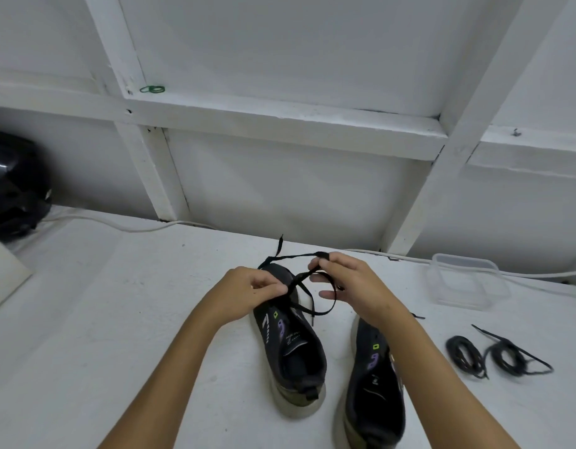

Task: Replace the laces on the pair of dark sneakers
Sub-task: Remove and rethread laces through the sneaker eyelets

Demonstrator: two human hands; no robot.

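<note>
Both hands, left hand (247,291) and right hand (348,286), pinch a black lace (307,288) above the left sneaker (288,348), toe pointing 12 o'clock; its insole print is unreadable.

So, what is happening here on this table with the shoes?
A person is working on the laces of two dark sneakers on a white table. The left hand and the right hand both pinch a flat black lace above the left sneaker. It hangs in loose loops between the hands. The right sneaker stands beside it, partly hidden by the right forearm. Two coiled black laces lie to the right, near a clear plastic box.
</note>
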